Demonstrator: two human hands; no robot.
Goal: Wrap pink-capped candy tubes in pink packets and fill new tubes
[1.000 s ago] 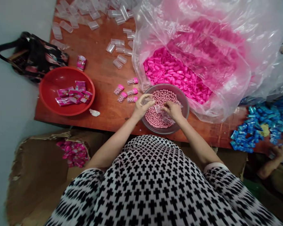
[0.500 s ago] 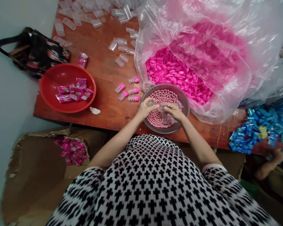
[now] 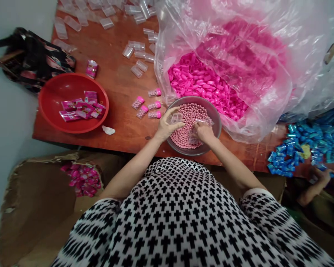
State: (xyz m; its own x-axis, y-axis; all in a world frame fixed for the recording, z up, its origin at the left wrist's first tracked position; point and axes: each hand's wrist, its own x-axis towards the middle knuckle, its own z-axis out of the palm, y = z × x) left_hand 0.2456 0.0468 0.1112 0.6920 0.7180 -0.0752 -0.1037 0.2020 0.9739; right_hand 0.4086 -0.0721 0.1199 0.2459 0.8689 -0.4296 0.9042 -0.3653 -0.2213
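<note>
A grey bowl (image 3: 217, 128) full of small pink balls (image 3: 187, 115) stands at the table's front edge. Over its left side, my left hand (image 3: 167, 124) curls its fingers and thumb around clear plastic containers (image 3: 176, 118). My right hand (image 3: 203, 131) is down in the bowl at the balls, fingers closed, with clear crinkled plastic (image 3: 208, 121) around it; what its fingertips grip is hidden. Left of the bowl lie several small filled bottles (image 3: 154, 105) with pink caps.
Behind the bowl is a large clear bag (image 3: 288, 83) of pink caps (image 3: 208, 87). Empty clear tubes (image 3: 136, 45) lie at the back. A red bowl (image 3: 51, 120) of pink packets stands left, near a black bag (image 3: 47, 55). Blue packets (image 3: 286, 159) and another person's hands (image 3: 321, 178) are at right.
My left hand has opened wider around the clear containers and moved apart from my right hand. My right hand has lowered into the balls. The whole view has shifted slightly.
</note>
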